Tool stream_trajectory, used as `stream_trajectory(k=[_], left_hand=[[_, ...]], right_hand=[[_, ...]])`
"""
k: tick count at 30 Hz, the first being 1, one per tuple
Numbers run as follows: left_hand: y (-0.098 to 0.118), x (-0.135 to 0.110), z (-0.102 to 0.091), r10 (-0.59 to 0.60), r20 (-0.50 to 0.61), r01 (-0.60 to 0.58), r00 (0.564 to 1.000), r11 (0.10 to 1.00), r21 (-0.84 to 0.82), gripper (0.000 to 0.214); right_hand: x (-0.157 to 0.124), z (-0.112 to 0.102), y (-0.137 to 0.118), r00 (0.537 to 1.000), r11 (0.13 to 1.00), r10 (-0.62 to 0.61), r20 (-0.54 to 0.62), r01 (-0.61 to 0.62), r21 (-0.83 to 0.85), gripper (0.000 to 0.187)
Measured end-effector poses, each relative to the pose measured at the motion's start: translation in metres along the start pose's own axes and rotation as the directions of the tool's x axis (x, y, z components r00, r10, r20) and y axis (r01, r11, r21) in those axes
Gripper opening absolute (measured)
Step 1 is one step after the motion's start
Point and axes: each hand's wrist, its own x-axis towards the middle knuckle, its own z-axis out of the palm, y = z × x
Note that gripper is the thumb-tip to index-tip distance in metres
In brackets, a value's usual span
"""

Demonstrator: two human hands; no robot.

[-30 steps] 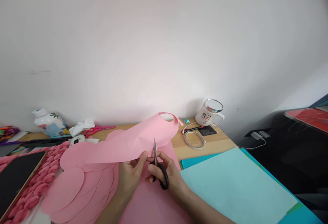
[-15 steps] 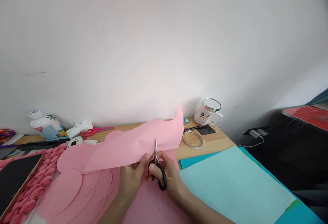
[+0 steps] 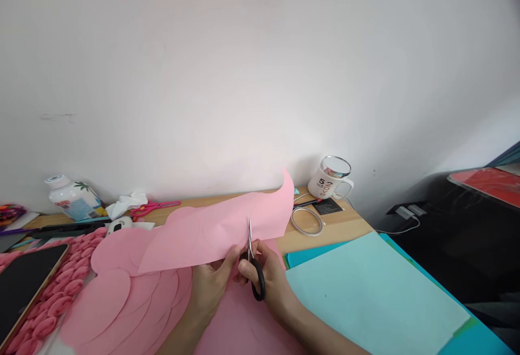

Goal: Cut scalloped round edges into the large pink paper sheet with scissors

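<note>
Our right hand (image 3: 270,273) is closed around the black handles of a pair of metal scissors (image 3: 260,284), whose blades point up against a large curling sheet of pink paper (image 3: 195,238). Our left hand (image 3: 209,284) pinches that sheet's lower edge between thumb and fingers, just beside the scissors. Overlapping rounded pink paper pieces (image 3: 97,306) lie to its left on the wooden table (image 3: 341,227). Near the wall are a white mug with a silver rim (image 3: 320,182) and a white capped bottle (image 3: 77,202); we cannot make out their contents.
</note>
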Motion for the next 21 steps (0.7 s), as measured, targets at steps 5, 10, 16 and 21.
stream_trajectory(k=[5,10,16,21], left_hand=[[-0.002,-0.001,0.000,-0.009,0.036,0.008,0.999,1.000,0.008,0.020],[-0.004,0.000,-0.003,0.026,0.057,-0.028,0.998,0.999,0.032,0.019],[-0.011,0.005,-0.006,0.084,-0.025,-0.081,0.996,0.990,0.117,0.023],[-0.012,0.005,-0.007,0.094,-0.024,-0.088,0.995,0.981,0.171,0.033]], right_hand=[[0.001,-0.003,0.004,1.000,1.000,-0.002,-0.003,0.002,-0.018,0.039],[0.000,-0.001,0.000,1.000,1.000,0.006,-0.014,-0.006,0.002,0.040],[0.000,0.000,-0.009,1.000,1.000,0.013,-0.015,-0.013,0.019,0.042],[0.001,-0.002,-0.008,1.000,0.999,0.004,-0.014,-0.004,0.042,0.040]])
